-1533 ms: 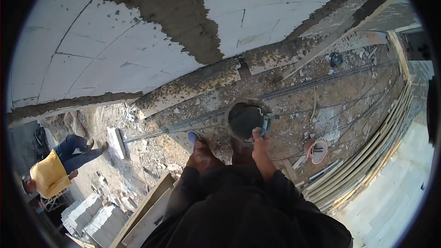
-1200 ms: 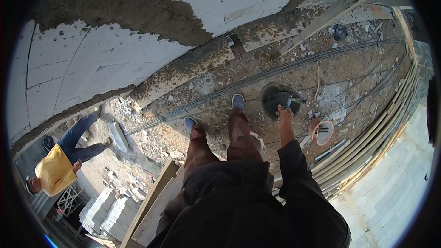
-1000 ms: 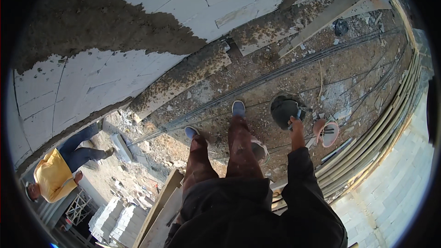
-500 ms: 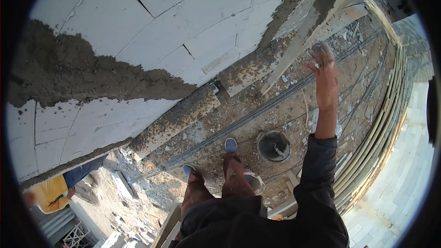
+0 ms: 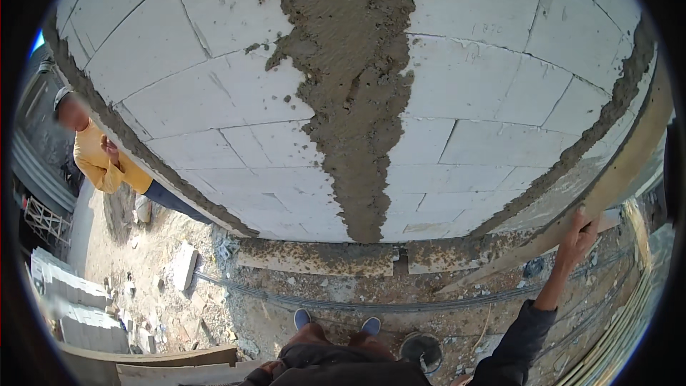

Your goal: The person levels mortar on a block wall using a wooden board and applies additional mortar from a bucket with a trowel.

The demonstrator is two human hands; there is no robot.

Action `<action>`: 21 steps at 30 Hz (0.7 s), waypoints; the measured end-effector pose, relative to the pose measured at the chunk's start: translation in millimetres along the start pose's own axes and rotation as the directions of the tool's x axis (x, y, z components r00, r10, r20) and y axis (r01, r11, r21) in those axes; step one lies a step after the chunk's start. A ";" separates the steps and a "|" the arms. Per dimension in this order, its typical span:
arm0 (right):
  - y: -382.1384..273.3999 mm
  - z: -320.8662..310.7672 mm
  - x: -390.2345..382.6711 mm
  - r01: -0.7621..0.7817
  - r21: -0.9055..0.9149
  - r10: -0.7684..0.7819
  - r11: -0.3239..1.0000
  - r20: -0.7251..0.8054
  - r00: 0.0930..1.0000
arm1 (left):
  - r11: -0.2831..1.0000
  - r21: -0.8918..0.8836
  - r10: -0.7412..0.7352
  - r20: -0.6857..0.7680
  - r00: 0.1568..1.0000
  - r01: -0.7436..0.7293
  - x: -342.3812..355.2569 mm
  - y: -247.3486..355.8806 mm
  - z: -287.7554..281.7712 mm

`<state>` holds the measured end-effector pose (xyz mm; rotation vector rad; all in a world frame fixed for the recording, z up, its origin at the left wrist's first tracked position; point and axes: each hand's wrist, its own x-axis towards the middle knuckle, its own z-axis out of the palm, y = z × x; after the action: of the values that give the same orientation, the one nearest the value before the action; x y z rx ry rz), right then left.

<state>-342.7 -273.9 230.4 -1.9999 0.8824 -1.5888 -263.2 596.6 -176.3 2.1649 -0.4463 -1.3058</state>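
My right hand (image 5: 576, 237) reaches out to the right, its fingers closed on the lower edge of a long straight board (image 5: 620, 161). That board leans along the right side of the white block wall (image 5: 486, 82), its narrow lower end near the ground. A wide strip of wet grey mortar (image 5: 357, 100) runs down the middle of the wall, and a thinner mortar band (image 5: 572, 157) lies beside the board. At my waist on the left, a small patch of skin seems to be my left hand (image 5: 269, 366); its fingers are hidden.
A dark bucket (image 5: 421, 352) stands by my right foot. Long thin rods (image 5: 343, 306) lie along the wall's foot, near mortar-spattered planks (image 5: 314, 259). Bamboo poles (image 5: 622, 322) line the right. A person in yellow (image 5: 100, 157) stands beyond the wall's left edge. Rubble (image 5: 161, 271) covers the left ground.
My view has swung left to face the wall squarely. My right hand, formerly held out beside the board with fingers bent, is now on the board's edge. More of the person in yellow shows.
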 end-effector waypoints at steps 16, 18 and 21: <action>-368.7 53.5 7.9 0.473 -0.213 -0.515 0.855 -0.242 0.822 | 0.960 -0.255 0.001 -0.423 0.906 -0.120 146.2 148.1 -250.5; -396.4 77.4 -1.0 0.589 -0.318 -0.667 0.743 -0.273 0.693 | 0.954 -0.248 0.043 -0.446 0.894 -0.170 144.3 156.1 -283.1; -424.7 114.2 -20.7 0.573 -0.138 -0.589 0.808 -0.239 0.772 | 0.941 -0.245 0.089 -0.483 0.871 -0.232 143.8 165.3 -321.7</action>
<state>-145.6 33.1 477.0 -2.2703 0.3956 -2.2407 89.5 483.6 -56.6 2.0400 -0.2115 -0.6689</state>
